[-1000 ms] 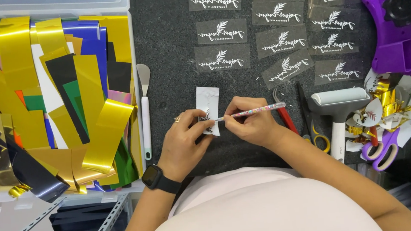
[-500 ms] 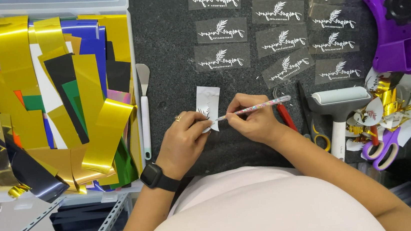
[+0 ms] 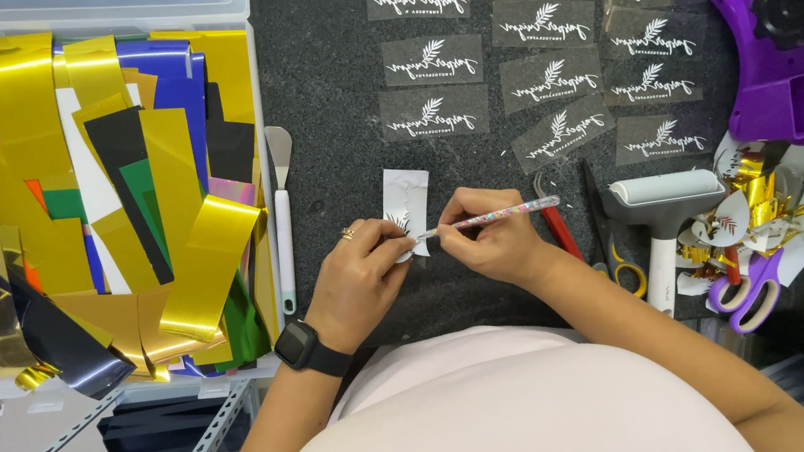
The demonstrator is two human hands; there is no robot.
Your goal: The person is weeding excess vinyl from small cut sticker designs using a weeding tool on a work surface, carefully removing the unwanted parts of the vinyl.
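The small white decal sheet (image 3: pixel 406 206) lies on the dark speckled mat (image 3: pixel 330 85), just ahead of both hands, with its long axis running away from the person and its near end tucked under the fingertips. The left hand (image 3: pixel 360 277) pins that near end, fingers curled and pressed together on the sheet's lower corner, with a ring on one finger and a black watch (image 3: pixel 308 348) on the wrist. The right hand (image 3: pixel 492 245) is closed in a pencil grip on a thin pen-like tool (image 3: pixel 490 218) with a speckled, colourful barrel. The tool lies almost crosswise to the sheet, its tip pointing left and touching the sheet's near end right beside the left fingertips, where a small leaf-shaped mark shows. So the two hands meet at the same spot: the left is the one on the sheet itself, while the right reaches it only through the tool's tip.

Further up the mat sit rows of clear decals with white leaf designs (image 3: pixel 542 45). A white-handled spatula (image 3: pixel 282 218) lies along the mat's left edge, parallel to the sheet. Left of it, a bin holds strips of gold, blue, black and green foil (image 3: pixel 123 184). To the right are a red-handled tool (image 3: pixel 559 226), a white roller (image 3: pixel 662 221), purple-handled scissors (image 3: pixel 757 285), gold scraps and a purple machine (image 3: pixel 777 42).
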